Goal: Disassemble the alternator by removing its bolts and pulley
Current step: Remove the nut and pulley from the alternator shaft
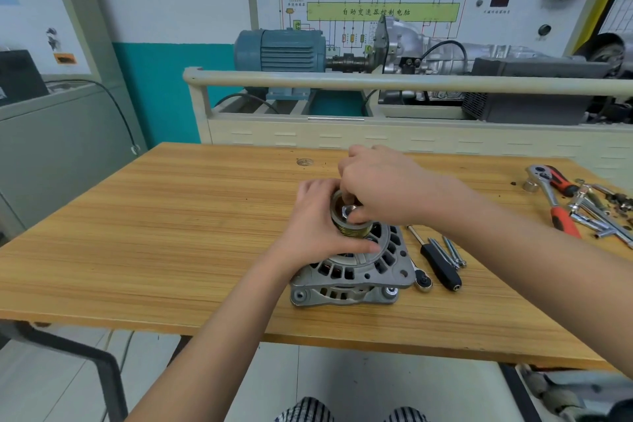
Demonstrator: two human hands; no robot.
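Wooden table [171, 216] — workshop, teal wall [154, 86]

matt cast-metal alternator housing [363, 271], grooved brassy pulley [346, 226], wood-grain laminate table [171, 233], glossy chrome ratchet [544, 181], black plastic screwdriver handle [440, 265]

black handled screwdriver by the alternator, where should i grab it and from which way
Take the screwdriver by its thick black handle, coming from above on the near end. It lies flat on the table with its thin shaft pointing away; loose long bolts lie close on its right, so a top-down grip avoids them.
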